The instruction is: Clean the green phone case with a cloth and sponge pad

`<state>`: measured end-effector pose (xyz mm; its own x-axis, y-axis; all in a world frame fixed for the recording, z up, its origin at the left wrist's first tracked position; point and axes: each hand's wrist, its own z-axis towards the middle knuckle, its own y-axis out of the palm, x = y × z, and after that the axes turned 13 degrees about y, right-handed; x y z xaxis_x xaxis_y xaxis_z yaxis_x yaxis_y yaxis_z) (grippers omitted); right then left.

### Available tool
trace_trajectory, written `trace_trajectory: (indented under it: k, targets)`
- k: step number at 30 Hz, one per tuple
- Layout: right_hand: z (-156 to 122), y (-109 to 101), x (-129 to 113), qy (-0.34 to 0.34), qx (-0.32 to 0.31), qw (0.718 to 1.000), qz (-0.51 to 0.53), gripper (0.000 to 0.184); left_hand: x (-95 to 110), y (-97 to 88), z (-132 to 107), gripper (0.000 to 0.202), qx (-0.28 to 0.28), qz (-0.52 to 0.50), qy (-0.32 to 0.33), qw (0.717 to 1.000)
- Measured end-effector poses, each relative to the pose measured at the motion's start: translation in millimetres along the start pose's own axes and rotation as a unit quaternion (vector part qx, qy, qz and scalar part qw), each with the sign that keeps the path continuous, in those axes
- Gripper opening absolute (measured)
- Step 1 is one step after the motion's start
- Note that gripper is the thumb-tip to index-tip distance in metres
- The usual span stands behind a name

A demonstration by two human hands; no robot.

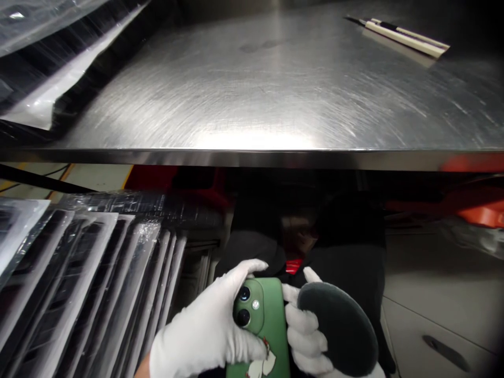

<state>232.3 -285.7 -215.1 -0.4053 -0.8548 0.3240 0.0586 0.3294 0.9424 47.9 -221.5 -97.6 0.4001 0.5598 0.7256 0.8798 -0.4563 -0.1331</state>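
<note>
My left hand (212, 325), in a white glove, is closed round a smartphone (271, 310) in a green case. The phone's back faces up, with its camera lenses at the upper left and a white goose-like picture lower down. Its lower end is cut off by the frame. To the right of the phone is my right hand (305, 331), also in a white glove, with its fingers curled and close to the phone's edge. A dark oval pad (340, 328) covers much of this hand, and the curled fingers meet its left side. What it is exactly does not show.
A scratched steel table (252, 89) spans the view ahead, its front edge beyond my hands. Pen-like tools (405, 37) lie at its far right. Plastic-wrapped black trays (90, 283) stand at lower left, and more wrapped sheets (59, 68) lie upper left. White drawers (433, 294) are at right.
</note>
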Motion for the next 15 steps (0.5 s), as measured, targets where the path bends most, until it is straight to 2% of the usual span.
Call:
trace_trajectory:
  k: [5, 11, 15]
  targets:
    - [-2.4, 5.5, 0.7, 0.003, 0.025, 1.0, -0.009, 0.045, 0.0, -0.8, 1.4, 0.084, -0.003, 0.014, -0.002, 1.0]
    - [-4.5, 13.8, 2.1, -0.011, 0.05, 0.999, -0.01, 0.045, -7.8, -0.1, 0.3, 0.082, -0.02, -0.051, -0.003, 0.998]
    - [-5.1, 16.8, 3.7, -0.006, 0.044, 0.999, -0.028, 0.047, -13.0, 2.2, -2.5, 0.08, -0.015, -0.022, -0.003, 1.0]
